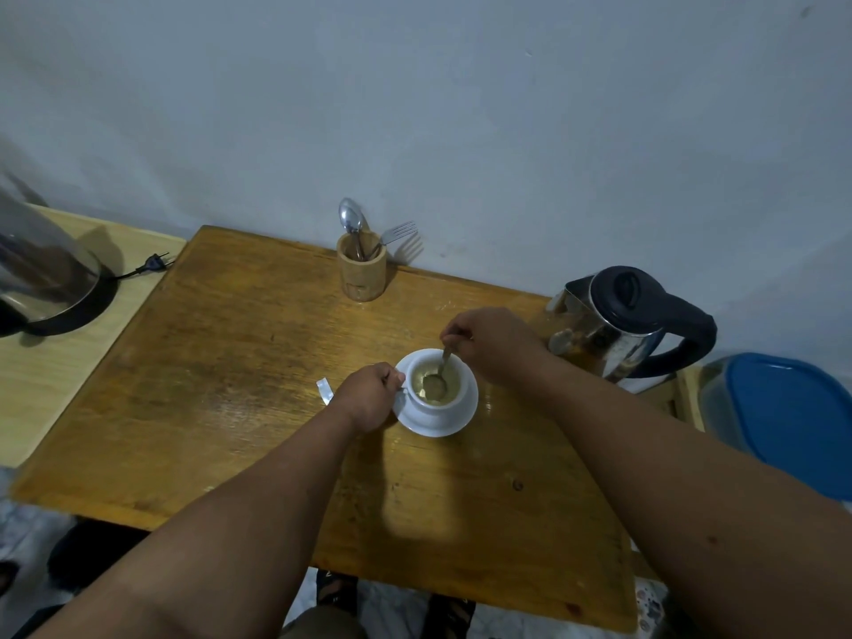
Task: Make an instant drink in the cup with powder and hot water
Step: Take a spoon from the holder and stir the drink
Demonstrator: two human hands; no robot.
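Stirring step. The cup (435, 385) sits on its saucer (438, 419) near the middle of the desk (239, 362), holding pale yellowish liquid. My left hand (366, 396) is closed on the cup handle to steady it. My right hand (488, 343) pinches the top of the spoon (438, 375), whose bowl is down in the drink.

To stir well, I judge: keep the spoon low, sweep the bottom so no powder clumps, go gently so nothing slops over the rim onto the saucer, and keep the handle braced.

The kettle (622, 322) stands just right of my right hand, lid shut. A torn white packet scrap (325, 390) lies just left of my left hand.

Surroundings: worn, scuffed wooden desk against a plain bluish wall. A wooden holder (362, 272) with a spoon and fork stands at the back edge. A blue-lidded container (783, 417) sits far right; a lower pale table on the left carries another appliance (46, 274), unplugged.
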